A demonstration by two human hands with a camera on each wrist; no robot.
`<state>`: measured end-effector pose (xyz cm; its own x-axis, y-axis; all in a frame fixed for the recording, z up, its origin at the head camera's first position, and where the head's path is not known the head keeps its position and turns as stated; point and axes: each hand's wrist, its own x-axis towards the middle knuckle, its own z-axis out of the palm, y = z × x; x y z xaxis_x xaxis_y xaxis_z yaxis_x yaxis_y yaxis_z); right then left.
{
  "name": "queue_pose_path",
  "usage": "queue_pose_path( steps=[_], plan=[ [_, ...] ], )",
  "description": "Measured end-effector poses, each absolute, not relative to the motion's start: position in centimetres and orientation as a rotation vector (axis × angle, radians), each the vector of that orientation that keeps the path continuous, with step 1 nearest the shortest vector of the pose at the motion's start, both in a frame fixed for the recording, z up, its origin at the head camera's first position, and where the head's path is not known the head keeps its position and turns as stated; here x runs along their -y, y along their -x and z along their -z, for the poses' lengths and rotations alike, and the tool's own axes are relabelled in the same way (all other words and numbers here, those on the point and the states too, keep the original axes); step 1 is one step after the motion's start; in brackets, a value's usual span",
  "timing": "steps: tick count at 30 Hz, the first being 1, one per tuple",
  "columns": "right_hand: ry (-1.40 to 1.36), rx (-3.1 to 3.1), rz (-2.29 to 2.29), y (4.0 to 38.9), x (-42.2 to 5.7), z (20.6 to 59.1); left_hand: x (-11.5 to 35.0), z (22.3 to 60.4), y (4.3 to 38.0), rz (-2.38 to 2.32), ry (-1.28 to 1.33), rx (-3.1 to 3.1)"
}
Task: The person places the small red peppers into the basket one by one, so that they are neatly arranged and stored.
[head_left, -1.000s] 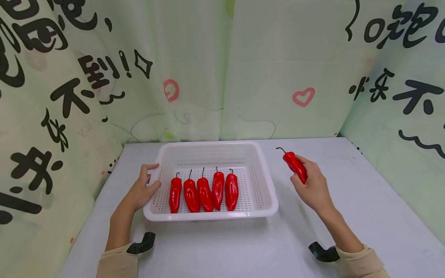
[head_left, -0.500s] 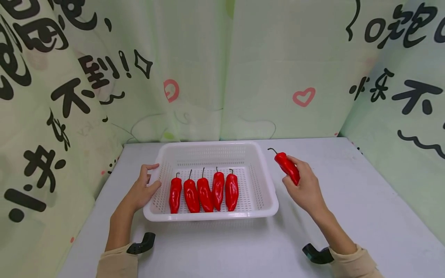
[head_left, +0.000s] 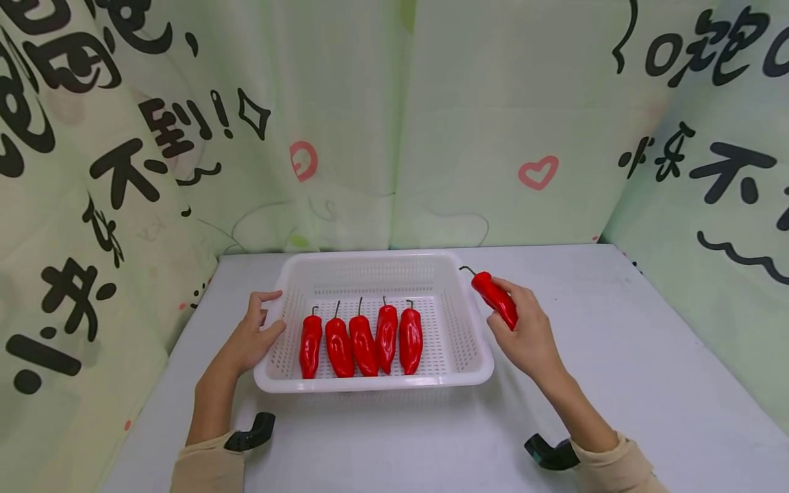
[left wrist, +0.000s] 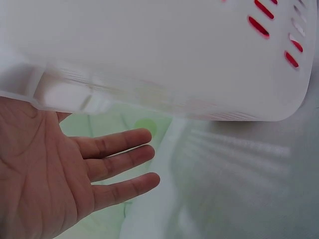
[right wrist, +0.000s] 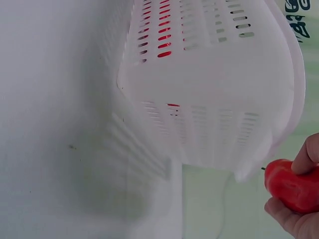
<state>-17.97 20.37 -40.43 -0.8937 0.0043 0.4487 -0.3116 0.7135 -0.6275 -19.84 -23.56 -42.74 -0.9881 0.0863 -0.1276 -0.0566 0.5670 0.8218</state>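
A white perforated plastic basket (head_left: 377,385) lies on the table with several red peppers (head_left: 364,344) side by side inside, stems toward the back. At its left rim is my left hand (head_left: 249,340); thumb and index finger lie over the rim and hold it. The left wrist view shows the other three fingers (left wrist: 122,164) straight and spread below the rim. My right hand (head_left: 524,335) grips another red pepper (head_left: 495,299) by its lower part, just beyond the basket's right rim, stem pointing up and left. In the right wrist view this pepper (right wrist: 289,186) sits between thumb and fingers.
The white table (head_left: 622,356) ends at a pale green curtain (head_left: 456,137) at the back and both sides, printed with black characters and pink hearts. A black wrist device (head_left: 251,433) sits on the left forearm and another black device (head_left: 550,453) on the right.
My right hand has moved left with the pepper, bringing it close to the basket's right rim. The left hand, the basket and the peppers in it have stayed in place.
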Motion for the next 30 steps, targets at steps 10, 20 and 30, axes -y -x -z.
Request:
queue_pose_path(
  steps=[10, 20, 30],
  plan=[
    [-0.272, 2.510, -1.069, 17.9, -19.1, 40.5, 23.6, 42.8, 19.8, -1.414, -0.031, -2.628],
    [-0.277, 2.525, -1.072, 18.2, -18.4, 40.7, 23.6, 42.8, 19.9, -1.420, -0.025, -2.620],
    [-0.274, 2.560, -1.080, 18.6, -17.6, 40.9, 23.7, 42.7, 20.0, -1.399, -0.033, -2.629]
  ],
)
